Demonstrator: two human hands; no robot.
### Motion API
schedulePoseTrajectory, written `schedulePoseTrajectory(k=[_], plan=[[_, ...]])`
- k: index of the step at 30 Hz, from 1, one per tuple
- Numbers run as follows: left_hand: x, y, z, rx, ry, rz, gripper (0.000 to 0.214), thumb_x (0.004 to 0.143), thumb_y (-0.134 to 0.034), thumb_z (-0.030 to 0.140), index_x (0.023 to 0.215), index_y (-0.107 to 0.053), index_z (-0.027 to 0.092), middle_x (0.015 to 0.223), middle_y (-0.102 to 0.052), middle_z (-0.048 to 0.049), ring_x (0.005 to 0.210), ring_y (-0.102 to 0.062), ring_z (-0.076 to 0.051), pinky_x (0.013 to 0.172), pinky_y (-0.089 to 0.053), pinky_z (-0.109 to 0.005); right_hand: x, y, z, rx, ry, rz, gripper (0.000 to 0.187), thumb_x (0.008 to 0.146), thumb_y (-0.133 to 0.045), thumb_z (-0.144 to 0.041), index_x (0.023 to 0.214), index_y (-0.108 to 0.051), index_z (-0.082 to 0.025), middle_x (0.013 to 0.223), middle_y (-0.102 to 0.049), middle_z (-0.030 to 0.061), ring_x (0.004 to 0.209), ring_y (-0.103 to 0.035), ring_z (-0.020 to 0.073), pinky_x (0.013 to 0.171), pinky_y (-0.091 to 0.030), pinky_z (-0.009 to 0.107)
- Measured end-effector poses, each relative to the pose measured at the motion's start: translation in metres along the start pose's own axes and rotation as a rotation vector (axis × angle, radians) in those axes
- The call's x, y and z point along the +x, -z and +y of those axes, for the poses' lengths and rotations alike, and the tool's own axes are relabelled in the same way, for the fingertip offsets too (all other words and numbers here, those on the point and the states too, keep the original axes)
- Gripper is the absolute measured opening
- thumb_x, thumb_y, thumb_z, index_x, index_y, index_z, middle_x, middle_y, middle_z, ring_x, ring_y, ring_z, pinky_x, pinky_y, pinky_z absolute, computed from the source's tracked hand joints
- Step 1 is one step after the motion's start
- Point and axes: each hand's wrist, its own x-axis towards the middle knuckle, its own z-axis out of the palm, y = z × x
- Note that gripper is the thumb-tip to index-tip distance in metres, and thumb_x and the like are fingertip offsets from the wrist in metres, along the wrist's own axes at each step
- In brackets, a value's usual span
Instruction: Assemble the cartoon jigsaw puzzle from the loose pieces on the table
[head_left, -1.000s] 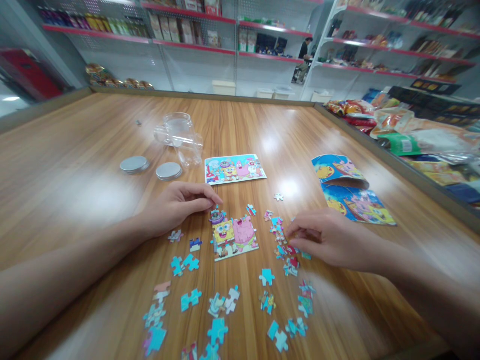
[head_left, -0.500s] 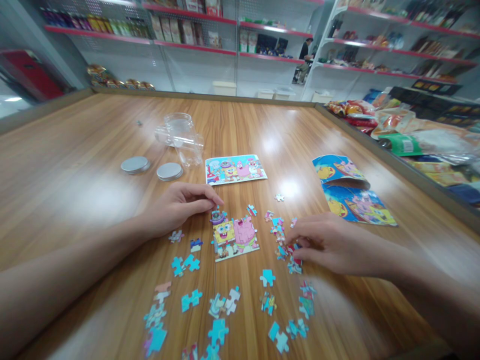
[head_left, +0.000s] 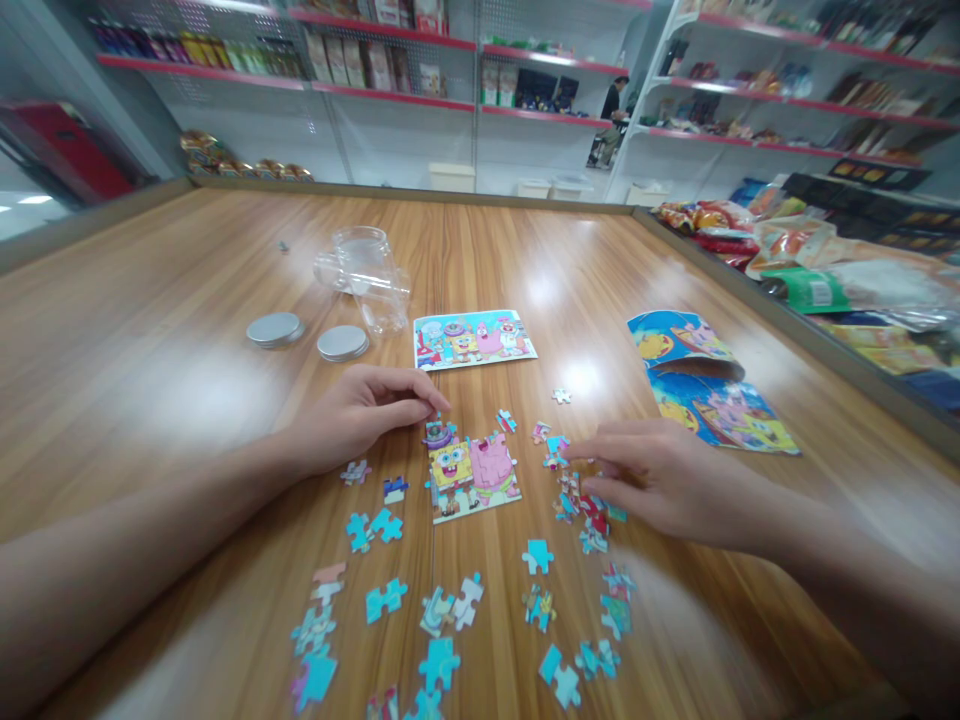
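Observation:
A partly joined cartoon jigsaw block (head_left: 471, 477) lies on the wooden table (head_left: 187, 330). My left hand (head_left: 364, 412) rests beside its top left corner, fingers curled, fingertips touching the top piece. My right hand (head_left: 660, 480) hovers over a cluster of loose pieces (head_left: 581, 500) to the right, index finger stretched out toward a piece (head_left: 555, 445), holding nothing that I can see. Several loose blue pieces (head_left: 420, 620) are scattered nearer to me.
A printed reference picture (head_left: 472, 338) lies beyond the jigsaw. Two metal lids (head_left: 307, 335) and clear plastic jars (head_left: 364, 275) lie at the back left. A cartoon bag (head_left: 705, 385) lies on the right. Snack packets (head_left: 840, 270) fill the right edge; shop shelves (head_left: 390, 90) stand behind.
My right hand has opened from a pinch over the piece cluster and stretched its index finger up and left. My left hand has stayed by the jigsaw.

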Motion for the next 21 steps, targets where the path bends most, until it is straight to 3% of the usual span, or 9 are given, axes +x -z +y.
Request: schedulePoseTrajectory(k=[4,11,16,21], plan=[[-0.0002,-0.0005,0.0000,-0.004,-0.001,-0.008,0.014,0.091,-0.066,0.027,0.093,-0.077,0.019,0.090,-0.070,-0.0034,0.079,-0.061,-0.012,0.070,-0.049,-0.021,-0.0001,-0.0001,-0.0005,0.020,0.020,-0.053,0.021,0.097,-0.055,-0.024,0.107,-0.074,-0.024,0.084,-0.070,0.0007,0.077,-0.062,0.0130,0.070,-0.041,0.026],[-0.0009,0.0004,-0.0008,-0.008,0.000,-0.031,0.013,0.092,-0.065,0.026,0.096,-0.076,0.021,0.092,-0.070,-0.0022,0.081,-0.061,-0.011,0.073,-0.048,-0.019,0.0012,0.0001,-0.0017,-0.022,-0.014,-0.049,0.020,0.097,-0.056,-0.027,0.103,-0.073,-0.022,0.074,-0.067,-0.0009,0.069,-0.059,0.0124,0.065,-0.038,0.026],[-0.0002,0.0008,0.0001,0.007,-0.011,-0.021,0.015,0.092,-0.065,0.028,0.095,-0.076,0.018,0.092,-0.070,-0.0041,0.081,-0.062,-0.013,0.072,-0.049,-0.022,0.0013,-0.0003,-0.0022,-0.030,-0.039,0.000,0.024,0.094,-0.060,-0.028,0.113,-0.072,-0.021,0.072,-0.067,-0.0009,0.065,-0.058,0.0123,0.062,-0.038,0.026],[0.0014,-0.0024,0.0049,0.019,-0.020,-0.002,0.013,0.088,-0.066,0.024,0.092,-0.077,0.017,0.089,-0.072,-0.0038,0.081,-0.064,-0.013,0.073,-0.050,-0.022,0.0009,-0.0021,0.0013,0.004,-0.011,-0.033,0.020,0.094,-0.059,-0.026,0.107,-0.074,-0.023,0.068,-0.065,-0.0017,0.062,-0.058,0.0118,0.059,-0.039,0.025]])
